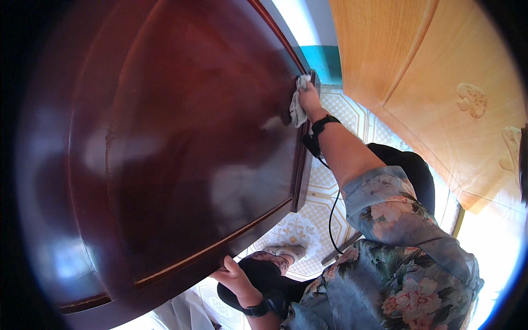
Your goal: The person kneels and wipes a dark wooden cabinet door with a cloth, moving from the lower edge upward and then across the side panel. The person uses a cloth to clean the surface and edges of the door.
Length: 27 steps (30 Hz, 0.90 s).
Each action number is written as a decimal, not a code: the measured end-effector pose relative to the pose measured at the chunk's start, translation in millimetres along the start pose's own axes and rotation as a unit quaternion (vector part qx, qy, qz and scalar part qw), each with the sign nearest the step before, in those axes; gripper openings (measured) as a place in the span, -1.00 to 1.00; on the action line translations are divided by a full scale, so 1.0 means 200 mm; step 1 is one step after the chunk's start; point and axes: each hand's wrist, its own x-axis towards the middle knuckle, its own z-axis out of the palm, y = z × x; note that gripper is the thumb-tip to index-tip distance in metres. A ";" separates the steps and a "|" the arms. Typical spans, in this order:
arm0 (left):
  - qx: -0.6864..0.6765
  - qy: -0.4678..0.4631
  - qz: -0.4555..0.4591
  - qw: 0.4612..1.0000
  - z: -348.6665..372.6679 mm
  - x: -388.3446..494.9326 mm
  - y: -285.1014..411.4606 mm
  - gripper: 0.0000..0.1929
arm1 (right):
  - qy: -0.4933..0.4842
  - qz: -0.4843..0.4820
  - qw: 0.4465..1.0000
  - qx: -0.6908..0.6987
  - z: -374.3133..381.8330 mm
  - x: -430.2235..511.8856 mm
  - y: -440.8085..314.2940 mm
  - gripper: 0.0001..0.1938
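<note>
A large, glossy dark-red wooden panel with raised moulding, resembling a door or a bed's headboard, fills the left and middle of the view. Near its far right corner my right hand presses a crumpled grey-white cloth against the surface beside the moulding. My left hand grips the panel's near edge, thumb on top, its other fingers mostly hidden beneath. A black strap circles each wrist, with a black cable hanging from the right one.
At the upper right stands a light wooden panel with carved shapes. Patterned floor tiles show below, with my slippered foot on them. White sheeting lies at the lower left, and a teal-painted wall base is behind.
</note>
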 end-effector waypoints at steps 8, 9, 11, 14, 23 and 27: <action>0.020 0.003 -0.019 1.000 0.00 -0.01 -0.03 -0.02 | -0.017 0.036 0.990 -0.137 0.05 -0.49 0.36 -0.57; 0.009 0.005 -0.010 1.000 0.00 0.00 -0.04 -0.02 | -0.009 0.013 0.991 -0.132 0.04 -0.59 0.34 -0.58; 0.039 0.001 -0.008 0.999 -0.01 0.00 -0.05 -0.01 | -0.009 0.014 0.994 -0.110 0.03 -0.80 0.32 -0.60; 0.027 -0.007 -0.005 1.000 -0.01 0.01 -0.06 0.01 | -0.066 0.065 0.988 -0.124 -0.02 -1.12 0.29 -0.52; 0.018 -0.034 0.014 0.999 -0.01 0.02 -0.06 0.02 | -0.225 0.020 0.967 -0.116 -0.25 -1.55 0.33 -0.45; 0.028 -0.023 -0.005 0.999 -0.04 0.02 -0.09 -0.01 | -0.192 0.034 0.974 -0.114 -0.26 -1.34 0.34 -0.55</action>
